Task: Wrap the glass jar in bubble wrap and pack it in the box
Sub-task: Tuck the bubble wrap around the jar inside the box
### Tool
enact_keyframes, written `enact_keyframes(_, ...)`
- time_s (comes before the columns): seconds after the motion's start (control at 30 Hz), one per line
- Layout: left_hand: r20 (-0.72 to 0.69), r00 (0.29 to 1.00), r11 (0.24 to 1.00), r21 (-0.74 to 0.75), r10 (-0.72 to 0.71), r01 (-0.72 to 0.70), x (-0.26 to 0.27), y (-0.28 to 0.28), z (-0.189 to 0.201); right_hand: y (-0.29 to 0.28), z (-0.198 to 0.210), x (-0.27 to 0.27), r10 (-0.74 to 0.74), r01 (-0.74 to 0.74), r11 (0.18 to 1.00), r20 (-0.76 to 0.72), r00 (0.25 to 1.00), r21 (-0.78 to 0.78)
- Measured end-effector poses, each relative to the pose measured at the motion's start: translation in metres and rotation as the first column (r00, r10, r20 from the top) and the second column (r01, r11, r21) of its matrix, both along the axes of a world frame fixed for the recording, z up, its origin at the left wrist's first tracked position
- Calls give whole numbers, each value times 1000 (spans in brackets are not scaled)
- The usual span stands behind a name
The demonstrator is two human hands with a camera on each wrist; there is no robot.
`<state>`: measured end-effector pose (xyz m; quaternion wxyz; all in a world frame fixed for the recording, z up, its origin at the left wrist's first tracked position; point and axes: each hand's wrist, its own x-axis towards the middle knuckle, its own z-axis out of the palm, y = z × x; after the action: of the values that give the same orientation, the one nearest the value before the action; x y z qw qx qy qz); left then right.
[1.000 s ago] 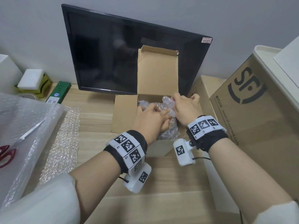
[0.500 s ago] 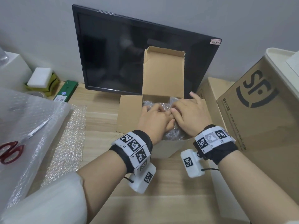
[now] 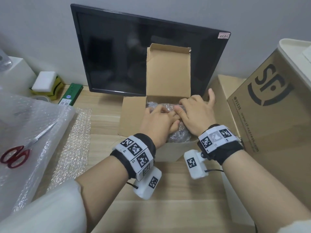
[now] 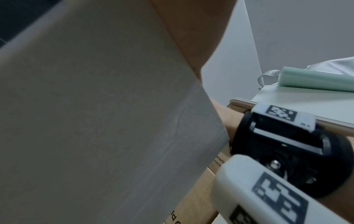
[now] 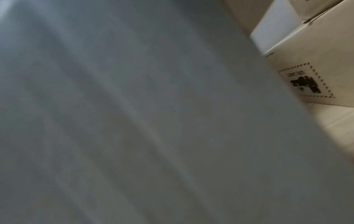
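Red-handled scissors (image 3: 16,154) lie on a plastic sheet (image 3: 25,132) at the far left, with a strip of bubble wrap (image 3: 74,145) beside it on the wooden surface (image 3: 176,207). A dark monitor (image 3: 134,52) stands behind the open box (image 3: 133,118). Inside the box sits the wrapped jar (image 3: 180,137), mostly hidden by both hands. The left hand (image 3: 158,125) rests on the bundle, fingers loosely bent over it. The right hand (image 3: 195,115) presses down beside it, fingers spread and fairly straight. A large carton (image 3: 277,123) stands at the right.
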<state>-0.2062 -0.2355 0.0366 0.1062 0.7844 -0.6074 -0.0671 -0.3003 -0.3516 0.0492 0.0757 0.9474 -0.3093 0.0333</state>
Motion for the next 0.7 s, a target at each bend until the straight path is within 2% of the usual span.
enact_keyframes(0.13,1,1000,1000,-8,-10,10,-1,3,0,0,0,1,-6,13,994,-66,998,104)
enact_keyframes(0.2,2,1000,1000,-8,-6,6,0,4,2,-5,-3,0,-23,12,959,39,999,282)
enact_keyframes(0.23,3,1000,1000,-4,4,-4,-1,4,2,-10,-6,-4,-58,-23,898,169,984,440)
enact_keyframes(0.27,-1,1000,1000,-2,19,-19,0,4,3,-14,-8,-10,-126,-120,785,347,929,607)
enact_keyframes(0.3,-10,999,999,-11,41,-41,0,6,2,-20,-13,-16,-228,-259,674,528,818,692)
enact_keyframes(0.33,-29,997,997,-41,68,-70,1,7,0,-28,-19,-22,-365,-336,624,643,674,706)
enact_keyframes(0.37,-50,994,990,-93,101,-105,2,9,-2,-37,-26,-28,-504,-334,611,678,535,717)
enact_keyframes(0.4,-69,988,977,-155,137,-147,3,11,-4,-45,-34,-35,-613,-267,610,658,438,746)
enact_keyframes(0.43,-88,981,959,-213,171,-187,5,14,-7,-52,-44,-40,-684,-189,594,614,393,782)
enact_keyframes(0.5,-113,970,933,-270,216,-239,8,17,-10,-61,-68,-47,-765,-56,504,475,434,862)
enact_keyframes(0.57,-130,962,920,-285,241,-269,9,18,-10,-64,-89,-47,-774,72,434,331,539,898)
enact_keyframes(0.63,-128,959,910,-303,254,-282,8,15,-10,-68,-105,-41,-733,187,434,225,642,881)
enact_keyframes(0.7,-129,955,902,-316,266,-294,3,9,-12,-73,-115,-27,-637,261,497,143,758,828)
